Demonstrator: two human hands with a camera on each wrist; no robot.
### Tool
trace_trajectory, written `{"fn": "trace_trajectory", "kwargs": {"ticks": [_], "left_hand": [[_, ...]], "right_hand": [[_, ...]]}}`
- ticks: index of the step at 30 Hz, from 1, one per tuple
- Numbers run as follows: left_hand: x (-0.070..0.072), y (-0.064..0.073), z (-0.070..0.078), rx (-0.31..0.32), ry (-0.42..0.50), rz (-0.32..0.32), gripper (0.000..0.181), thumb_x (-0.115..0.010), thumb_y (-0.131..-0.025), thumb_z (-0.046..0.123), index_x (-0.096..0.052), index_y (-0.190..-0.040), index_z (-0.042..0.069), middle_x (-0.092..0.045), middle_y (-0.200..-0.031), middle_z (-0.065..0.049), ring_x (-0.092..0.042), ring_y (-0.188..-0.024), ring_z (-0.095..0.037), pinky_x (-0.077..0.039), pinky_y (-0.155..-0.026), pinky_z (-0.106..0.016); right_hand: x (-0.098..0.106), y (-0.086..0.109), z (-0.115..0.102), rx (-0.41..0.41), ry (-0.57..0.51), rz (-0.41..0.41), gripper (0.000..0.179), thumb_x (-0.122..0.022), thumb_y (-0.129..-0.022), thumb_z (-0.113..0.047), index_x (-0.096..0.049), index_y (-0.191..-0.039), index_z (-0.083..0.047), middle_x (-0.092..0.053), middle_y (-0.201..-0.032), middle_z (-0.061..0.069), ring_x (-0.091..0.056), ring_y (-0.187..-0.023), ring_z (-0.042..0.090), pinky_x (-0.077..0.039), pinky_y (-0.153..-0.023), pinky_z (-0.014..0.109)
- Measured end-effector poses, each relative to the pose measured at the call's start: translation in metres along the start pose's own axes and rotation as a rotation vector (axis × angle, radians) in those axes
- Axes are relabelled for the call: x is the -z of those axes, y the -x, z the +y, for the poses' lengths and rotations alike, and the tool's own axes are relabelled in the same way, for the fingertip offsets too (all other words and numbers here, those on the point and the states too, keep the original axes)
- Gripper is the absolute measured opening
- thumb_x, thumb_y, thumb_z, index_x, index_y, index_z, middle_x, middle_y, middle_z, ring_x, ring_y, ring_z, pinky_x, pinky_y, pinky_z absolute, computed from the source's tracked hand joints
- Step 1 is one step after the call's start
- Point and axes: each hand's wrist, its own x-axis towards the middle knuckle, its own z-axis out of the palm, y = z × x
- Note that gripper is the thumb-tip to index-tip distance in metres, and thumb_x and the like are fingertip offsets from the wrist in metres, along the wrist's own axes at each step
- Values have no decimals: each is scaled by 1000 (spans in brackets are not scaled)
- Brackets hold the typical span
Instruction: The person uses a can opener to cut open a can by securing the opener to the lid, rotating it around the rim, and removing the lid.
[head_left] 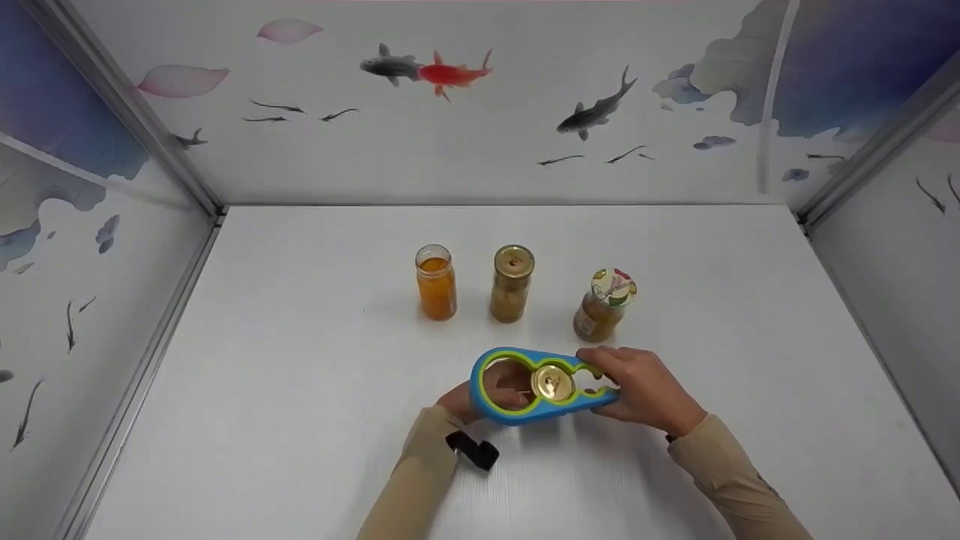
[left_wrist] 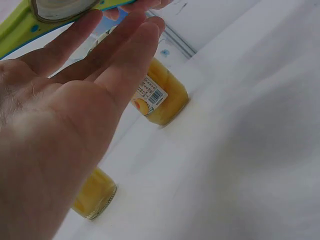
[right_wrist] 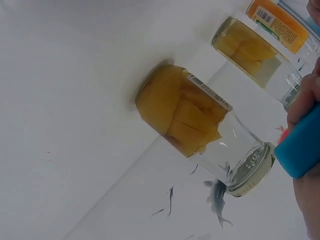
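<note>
My right hand (head_left: 649,386) grips the narrow end of a blue and lime-green jar opener (head_left: 491,416). A gold lid (head_left: 553,383) sits in the opener's middle ring. Below the opener is my left hand (head_left: 506,386), partly seen through the largest ring. The left wrist view shows this left hand (left_wrist: 75,100) with its fingers extended under the opener (left_wrist: 20,30); whether they touch the lid is hidden. Beyond the hands stand a lidless jar of orange contents (head_left: 437,289), a gold-lidded jar (head_left: 510,289) and a jar with a patterned lid (head_left: 600,311).
The jars stand upright on a white table (head_left: 285,375), the patterned-lid one closest to my right hand. A white back wall (head_left: 300,165) with painted fish and side panels enclose the table. A black strap (head_left: 472,450) sticks out at my left wrist.
</note>
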Motion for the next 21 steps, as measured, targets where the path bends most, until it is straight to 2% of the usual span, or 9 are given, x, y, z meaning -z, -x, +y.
{"fn": "trace_trajectory", "kwargs": {"ticks": [3, 5, 8, 11, 15, 18, 21], "left_hand": [[0, -2, -1, -32, -17, 1, 82, -72, -68, 33, -42, -136, -3, -55, -128, -11, -51, -114, -21, -40, -102, -35], [-1, -4, -1, -49, 0, -5, 78, -69, -69, 33, -45, -134, -4, -58, -123, -9, -53, -109, -20, -41, -100, -33], [-4, -6, 2, -64, 116, -22, 62, -62, -73, 24, -49, -129, -1, -58, -117, -5, -53, -104, -16, -42, -96, -28], [-10, -6, 5, -53, 308, -20, 37, -53, -78, 9, -57, -115, 7, -59, -110, -2, -53, -100, -14, -42, -92, -26], [-14, -4, 8, -53, 414, -12, 31, -43, -81, 3, -63, -99, 17, -61, -100, 1, -55, -92, -11, -45, -85, -25], [-13, -2, 8, -44, 421, -24, 28, -46, -84, 4, -62, -104, 16, -60, -104, 0, -55, -94, -13, -44, -86, -25], [-9, 1, 5, -10, 379, -5, 28, -59, -85, 12, -56, -113, 14, -56, -112, -3, -53, -101, -15, -43, -91, -25]], "right_hand": [[-1, -1, -1, 4, 12, -1, 65, -91, -65, -28, -61, -119, -8, -70, -98, 3, -63, -77, 14, -55, -69, 37], [-1, -2, -1, 7, 28, -3, 65, -91, -65, -28, -61, -119, -9, -70, -99, 3, -64, -80, 15, -55, -70, 38], [-1, -3, -3, 10, 50, 4, 67, -92, -63, -27, -61, -119, -10, -71, -101, 4, -65, -83, 17, -55, -72, 39], [-2, -4, -4, 17, 61, 16, 68, -93, -62, -26, -61, -119, -10, -70, -104, 4, -65, -85, 18, -55, -74, 42], [-3, -5, -4, 31, 57, 32, 67, -93, -62, -26, -60, -119, -10, -70, -102, 3, -65, -84, 17, -56, -74, 41], [-6, -6, -3, 43, 64, 48, 67, -93, -61, -27, -60, -118, -10, -70, -98, 2, -65, -81, 15, -56, -71, 38], [-7, -6, -3, 51, 69, 61, 68, -93, -61, -28, -61, -117, -10, -70, -96, 2, -64, -79, 14, -56, -68, 37]]}}
